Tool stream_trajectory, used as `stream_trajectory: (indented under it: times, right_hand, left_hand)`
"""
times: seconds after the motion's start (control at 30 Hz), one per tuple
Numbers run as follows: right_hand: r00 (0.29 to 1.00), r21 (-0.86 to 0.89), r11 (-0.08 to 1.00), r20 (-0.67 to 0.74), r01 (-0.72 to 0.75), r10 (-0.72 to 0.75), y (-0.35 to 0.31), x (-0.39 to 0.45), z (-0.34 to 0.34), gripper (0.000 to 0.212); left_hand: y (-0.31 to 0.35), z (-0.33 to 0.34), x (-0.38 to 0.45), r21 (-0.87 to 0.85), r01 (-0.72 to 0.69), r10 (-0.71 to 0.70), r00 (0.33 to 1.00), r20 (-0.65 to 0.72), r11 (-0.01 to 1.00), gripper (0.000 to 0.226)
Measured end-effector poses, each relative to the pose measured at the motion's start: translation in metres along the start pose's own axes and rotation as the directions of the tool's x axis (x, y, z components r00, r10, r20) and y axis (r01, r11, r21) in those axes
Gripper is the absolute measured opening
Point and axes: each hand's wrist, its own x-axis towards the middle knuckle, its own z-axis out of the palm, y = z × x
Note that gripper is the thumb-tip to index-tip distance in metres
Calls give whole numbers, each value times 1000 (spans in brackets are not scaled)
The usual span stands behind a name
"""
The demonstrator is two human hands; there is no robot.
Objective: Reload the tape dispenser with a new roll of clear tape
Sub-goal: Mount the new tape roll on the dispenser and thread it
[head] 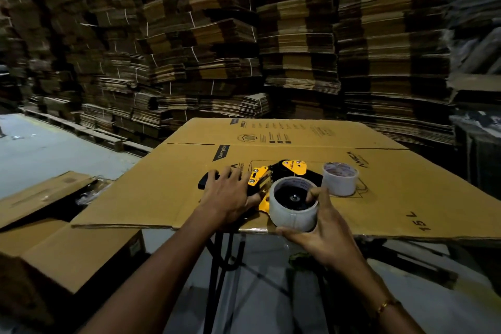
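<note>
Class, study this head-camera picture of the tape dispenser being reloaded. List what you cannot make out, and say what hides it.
1. Dispenser handle: mostly covered by the left hand.
2. Dispenser hub: the tape roll held by the right hand hides whether it is fully seated.
3. Loose tape end: too clear to find.
4. Second roll: label print too small.
5. Table legs: dark, cut off by the cardboard sheet.

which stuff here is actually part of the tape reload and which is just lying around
In the job:
tape dispenser, held down by the left hand
clear tape roll, gripped by the right hand, on the dispenser's hub

Lying about:
second tape roll
flattened cardboard sheet underneath
open box at left
stacked cardboard behind
</note>
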Motion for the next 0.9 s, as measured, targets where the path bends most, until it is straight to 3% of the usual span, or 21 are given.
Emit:
stream_trajectory:
  times: [0.4,0.63,0.9]
  right_hand:
    - [998,-71,997,-44,-41,38,9,-6,13,68]
    - [987,-90,995,-160,-47,32,5,-13,25,92]
    - [983,-111,986,-151,-121,104,-6,-16,20,86]
  left_hand:
    - [-1,-2,3,11,-1,0,999,36,1000,66]
    - [-1,1,4,18,3,-3,1000,21,1000,66]
    - [1,-4,6,24,8,-10,999,44,1000,65]
